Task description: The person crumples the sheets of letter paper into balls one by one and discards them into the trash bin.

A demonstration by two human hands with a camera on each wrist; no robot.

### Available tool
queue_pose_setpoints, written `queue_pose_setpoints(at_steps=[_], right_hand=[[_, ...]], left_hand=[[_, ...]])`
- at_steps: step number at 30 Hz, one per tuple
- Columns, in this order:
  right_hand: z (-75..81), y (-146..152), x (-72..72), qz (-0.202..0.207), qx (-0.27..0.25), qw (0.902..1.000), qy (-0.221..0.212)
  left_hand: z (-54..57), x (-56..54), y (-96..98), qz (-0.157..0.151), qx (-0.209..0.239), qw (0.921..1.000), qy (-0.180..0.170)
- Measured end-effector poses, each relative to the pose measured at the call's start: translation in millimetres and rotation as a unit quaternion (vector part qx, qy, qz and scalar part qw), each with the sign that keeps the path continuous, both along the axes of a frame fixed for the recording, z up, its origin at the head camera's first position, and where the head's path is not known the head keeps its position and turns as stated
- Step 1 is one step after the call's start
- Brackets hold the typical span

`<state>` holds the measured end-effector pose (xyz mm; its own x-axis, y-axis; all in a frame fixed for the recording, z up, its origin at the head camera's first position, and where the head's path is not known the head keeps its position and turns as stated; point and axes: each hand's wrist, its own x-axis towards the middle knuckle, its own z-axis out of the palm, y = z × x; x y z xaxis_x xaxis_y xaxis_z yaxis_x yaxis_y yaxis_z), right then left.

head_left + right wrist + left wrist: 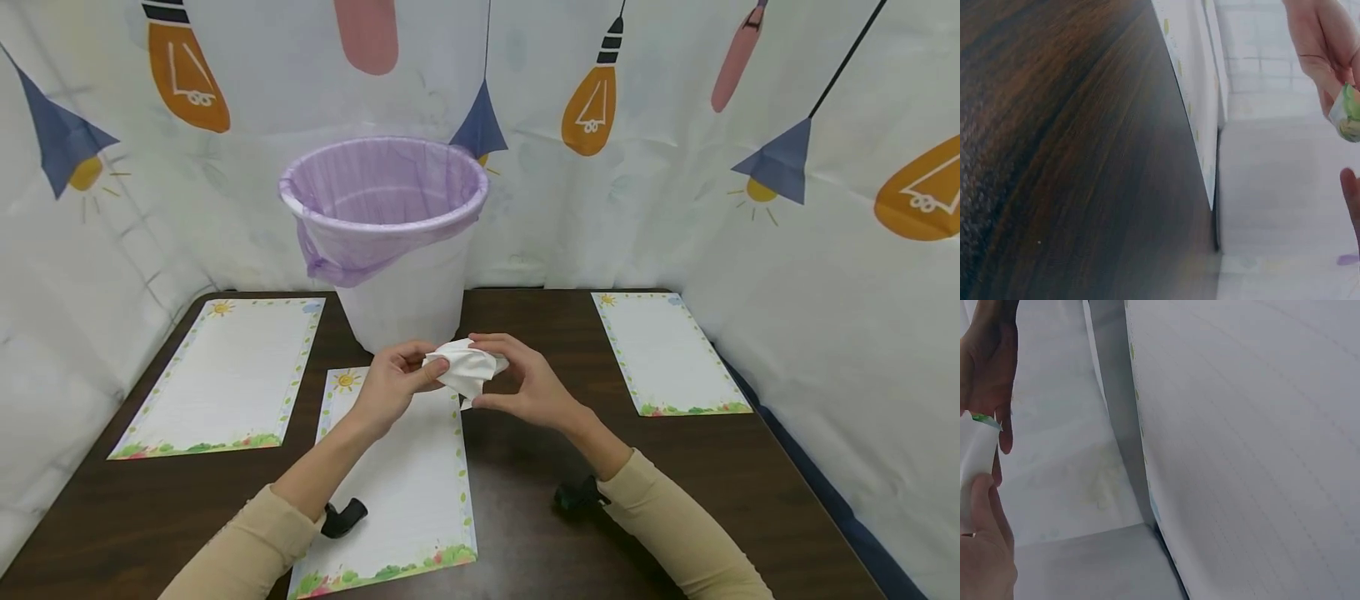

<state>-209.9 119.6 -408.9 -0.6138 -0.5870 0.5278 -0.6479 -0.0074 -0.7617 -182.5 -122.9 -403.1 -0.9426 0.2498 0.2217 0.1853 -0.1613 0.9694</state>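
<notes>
Both hands meet over the middle of the table around a crumpled sheet of paper [467, 367], white with creased folds. My left hand [397, 383] pinches its left side, the thumb lying on top. On the other side my right hand [528, 383] curls its fingers over the paper's right end, with the thumb apart below. A green printed patch shows on the paper [1349, 115] in the right wrist view. In the left wrist view, the left thumb presses the paper [975, 450]. Beneath the hands lies a flat bordered sheet [397, 483].
Just beyond the hands stands a white bin [405, 292] lined with a purple bag [352, 267]. One bordered sheet [232, 375] lies at the table's left, another [667, 354] at its right. A patterned curtain [540, 217] hangs behind the dark wooden table [570, 442].
</notes>
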Motion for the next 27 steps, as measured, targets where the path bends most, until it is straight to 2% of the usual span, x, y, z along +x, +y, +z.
queue_pose_setpoints(at_steps=[5, 8, 13, 18, 24, 25, 27], right_hand=[[0.4, 2.8, -0.8, -0.02, 0.033, 0.9946, 0.097], [0.2, 3.0, -1.5, -0.034, 0.037, 0.9879, 0.147], [-2.3, 4.1, -4.1, -0.039, 0.033, 0.9793, 0.196], [-0.4, 6.3, -5.0, -0.01, 0.038, 0.9694, 0.242], [2.1, 3.4, -6.1, -0.01, 0.029, 0.9469, 0.32], [2.2, 2.9, -6.3, -0.013, 0.027, 0.9449, 0.326], [1.8, 2.4, -6.5, -0.014, 0.021, 0.9479, 0.318]], left_hand=[[-2.6, -1.7, 0.1, -0.031, 0.026, 0.9975, -0.059], [-1.8, -1.8, 1.4, -0.036, 0.028, 0.996, -0.077], [0.8, 0.2, 4.0, -0.037, 0.018, 0.9948, -0.093], [2.8, 2.7, 2.6, -0.039, 0.011, 0.9949, -0.092], [0.9, 1.2, 0.4, -0.04, 0.027, 0.9934, -0.104], [0.3, 0.8, 0.5, -0.043, 0.029, 0.9927, -0.108], [-0.3, 0.4, 1.0, -0.048, 0.032, 0.9915, -0.117]])
